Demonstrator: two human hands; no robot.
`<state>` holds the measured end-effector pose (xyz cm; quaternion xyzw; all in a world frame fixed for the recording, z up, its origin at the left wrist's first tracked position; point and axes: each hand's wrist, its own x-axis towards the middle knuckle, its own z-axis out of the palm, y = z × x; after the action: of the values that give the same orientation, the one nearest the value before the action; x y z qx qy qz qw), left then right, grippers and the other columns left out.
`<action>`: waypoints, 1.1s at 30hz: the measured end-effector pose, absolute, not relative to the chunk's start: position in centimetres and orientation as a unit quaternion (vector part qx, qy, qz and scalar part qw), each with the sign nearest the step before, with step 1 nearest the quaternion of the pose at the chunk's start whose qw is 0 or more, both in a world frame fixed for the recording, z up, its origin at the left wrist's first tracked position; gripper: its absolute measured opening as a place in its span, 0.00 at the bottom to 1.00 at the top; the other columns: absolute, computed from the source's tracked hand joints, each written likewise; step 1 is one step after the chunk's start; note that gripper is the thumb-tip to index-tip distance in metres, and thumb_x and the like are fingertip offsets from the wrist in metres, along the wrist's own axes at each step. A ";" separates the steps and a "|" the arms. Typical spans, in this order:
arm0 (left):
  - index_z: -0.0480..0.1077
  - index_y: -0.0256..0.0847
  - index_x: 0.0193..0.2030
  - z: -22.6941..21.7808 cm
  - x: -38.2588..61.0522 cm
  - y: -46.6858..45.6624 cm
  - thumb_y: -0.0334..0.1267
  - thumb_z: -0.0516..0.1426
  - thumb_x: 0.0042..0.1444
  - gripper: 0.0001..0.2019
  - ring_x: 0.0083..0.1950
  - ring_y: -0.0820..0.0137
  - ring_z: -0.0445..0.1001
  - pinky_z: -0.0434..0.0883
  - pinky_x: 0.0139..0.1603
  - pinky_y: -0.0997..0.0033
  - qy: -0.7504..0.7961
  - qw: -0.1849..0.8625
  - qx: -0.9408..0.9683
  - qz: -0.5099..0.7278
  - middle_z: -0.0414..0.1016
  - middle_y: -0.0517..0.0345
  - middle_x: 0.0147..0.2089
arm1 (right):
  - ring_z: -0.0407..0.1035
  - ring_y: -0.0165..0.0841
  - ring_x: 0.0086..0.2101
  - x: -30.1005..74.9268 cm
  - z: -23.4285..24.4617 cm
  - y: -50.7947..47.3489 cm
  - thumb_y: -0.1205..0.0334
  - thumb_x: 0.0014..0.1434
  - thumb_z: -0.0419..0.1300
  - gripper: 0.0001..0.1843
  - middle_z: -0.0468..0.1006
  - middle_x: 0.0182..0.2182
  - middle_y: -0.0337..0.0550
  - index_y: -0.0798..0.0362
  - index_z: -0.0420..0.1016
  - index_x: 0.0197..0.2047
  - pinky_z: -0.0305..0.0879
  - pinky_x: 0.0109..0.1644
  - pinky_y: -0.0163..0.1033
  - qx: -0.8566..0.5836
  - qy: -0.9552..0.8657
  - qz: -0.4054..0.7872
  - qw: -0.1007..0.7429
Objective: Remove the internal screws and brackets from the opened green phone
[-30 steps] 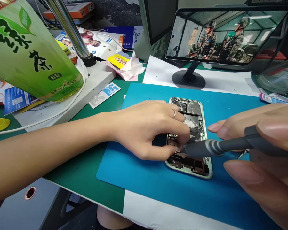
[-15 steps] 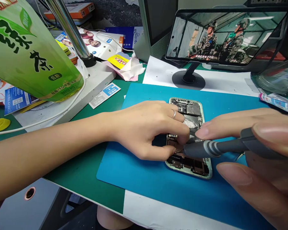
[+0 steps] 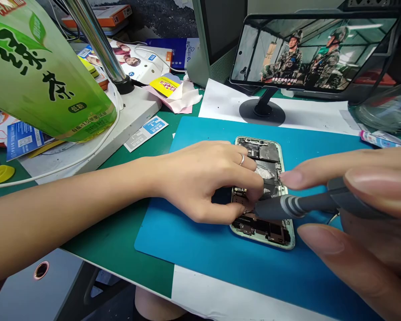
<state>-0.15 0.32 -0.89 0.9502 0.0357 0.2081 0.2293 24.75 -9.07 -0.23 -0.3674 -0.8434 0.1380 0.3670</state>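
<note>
On a blue mat point(image 3: 187, 249) lies an opened smartphone point(image 3: 269, 151) with a pale green frame, its inner parts exposed. My left hand point(image 3: 210, 183), with a ring on one finger, rests across its left edge. The fingers curl down and the thumb and index finger close in on the lower inside of the phone. From the right, my right hand point(image 3: 370, 249) grips a dark grey screwdriver point(image 3: 287, 207), slanted toward my left fingertips. One right finger stretches out by the phone's right edge. The screwdriver's tip is hidden at my left fingers.
A phone point(image 3: 314, 53) playing a video stands on a round-based holder point(image 3: 262, 111) behind the mat. On the left are a large green tea bottle point(image 3: 53, 89), a metal lamp post point(image 3: 95, 44) and a white cable point(image 3: 83, 158). A clear container point(image 3: 384, 109) and a pink-capped tube point(image 3: 384, 139) sit at the right.
My right hand has shifted slightly left, and its outstretched finger has moved slightly right and up, nearer the phone's right edge. My left hand and the opened phone have stayed put.
</note>
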 end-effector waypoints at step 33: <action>0.75 0.41 0.30 -0.1 -0.7 2.6 0.33 0.56 0.58 0.08 0.31 0.71 0.65 0.61 0.31 0.66 0.356 0.239 0.688 0.586 0.71 0.60 0.28 | 0.79 0.30 0.45 20.1 1.9 -4.5 0.68 0.60 0.68 0.35 0.76 0.47 0.35 0.33 0.65 0.65 0.83 0.53 0.39 -0.329 -0.818 0.107 0.460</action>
<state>-0.75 2.59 -0.13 0.6879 0.3562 0.5856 0.2388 20.10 -4.46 1.86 -0.3293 -0.8175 0.1068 0.4603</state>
